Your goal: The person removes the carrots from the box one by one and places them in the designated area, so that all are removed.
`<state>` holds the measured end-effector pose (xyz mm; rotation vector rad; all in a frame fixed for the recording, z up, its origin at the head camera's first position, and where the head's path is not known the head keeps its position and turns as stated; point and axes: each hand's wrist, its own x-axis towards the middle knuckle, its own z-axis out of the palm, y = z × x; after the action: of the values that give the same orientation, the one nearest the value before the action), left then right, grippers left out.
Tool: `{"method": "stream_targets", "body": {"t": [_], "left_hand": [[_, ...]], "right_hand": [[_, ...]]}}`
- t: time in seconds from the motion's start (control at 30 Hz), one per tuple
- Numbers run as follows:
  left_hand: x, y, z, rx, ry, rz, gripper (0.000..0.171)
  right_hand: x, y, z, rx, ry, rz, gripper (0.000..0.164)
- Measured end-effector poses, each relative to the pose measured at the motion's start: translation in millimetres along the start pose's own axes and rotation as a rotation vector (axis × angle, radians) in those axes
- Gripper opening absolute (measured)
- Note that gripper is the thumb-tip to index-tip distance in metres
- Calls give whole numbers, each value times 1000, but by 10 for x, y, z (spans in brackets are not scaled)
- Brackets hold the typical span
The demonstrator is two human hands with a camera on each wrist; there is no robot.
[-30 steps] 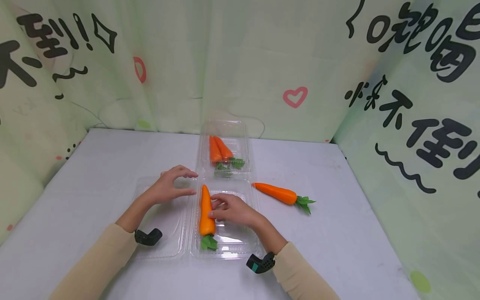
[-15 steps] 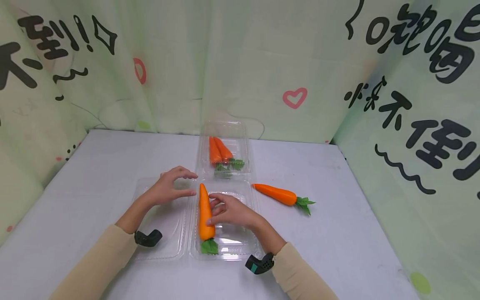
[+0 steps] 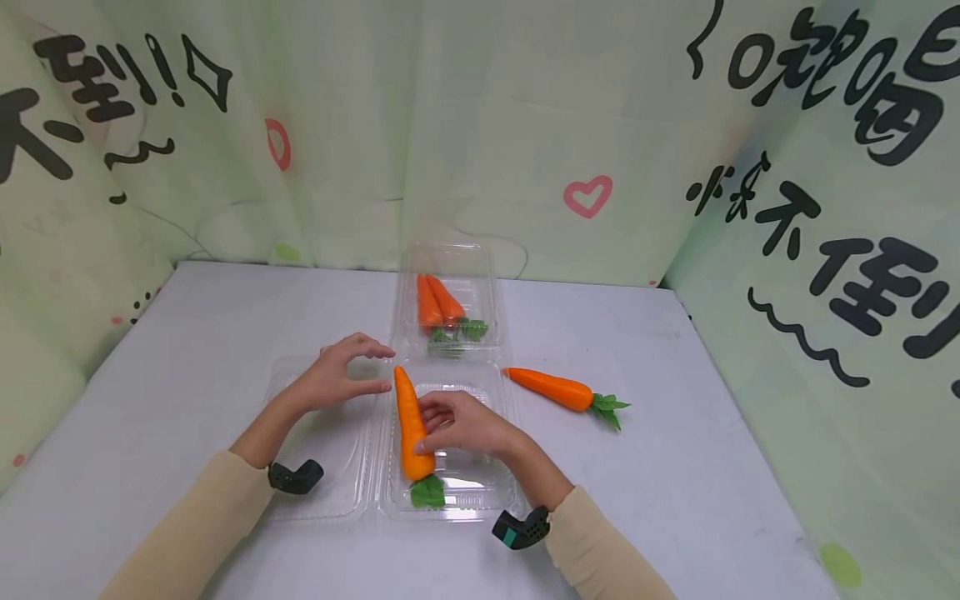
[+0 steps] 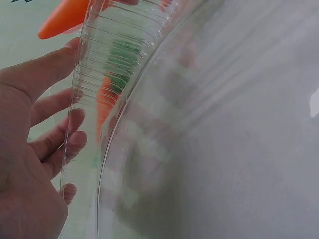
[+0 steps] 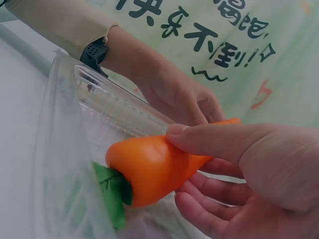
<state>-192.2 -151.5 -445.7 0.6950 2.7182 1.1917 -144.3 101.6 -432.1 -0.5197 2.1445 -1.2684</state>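
My right hand [image 3: 465, 425] pinches an orange toy carrot [image 3: 412, 425] with green leaves, over the base of a clear plastic clamshell box [image 3: 480, 500]. In the right wrist view, the thumb lies on top of the carrot [image 5: 149, 167] and the fingers pass below it. The leaves [image 5: 112, 189] point toward the near end of the box. My left hand [image 3: 335, 375] holds a loose C shape above the box's lid side, fingertips right by the carrot's tip. In the left wrist view its relaxed fingers overlap the clear plastic edge [image 4: 82, 84].
The box's open lid [image 3: 322, 492] lies flat on the left. Behind stands another clear box [image 3: 483, 258] with two carrots [image 3: 441, 302] inside. A loose carrot [image 3: 551, 388] lies on the white table [image 3: 637, 483] to the right. Printed curtains [image 3: 480, 125] surround the table.
The carrot in my right hand has tilted, its tip shifting left and its leafy end slightly right and nearer. My left hand has stayed in place.
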Motion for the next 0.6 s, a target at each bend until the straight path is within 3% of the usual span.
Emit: {"method": "stream_targets", "body": {"t": [0.27, 0.6], "left_hand": [[3, -5, 1, -12, -12, -11, 48], [-11, -8, -7, -7, -4, 13, 47]], "right_hand": [[-30, -5, -24, 53, 33, 19, 45], [-92, -69, -119, 64, 98, -60, 39]]}}
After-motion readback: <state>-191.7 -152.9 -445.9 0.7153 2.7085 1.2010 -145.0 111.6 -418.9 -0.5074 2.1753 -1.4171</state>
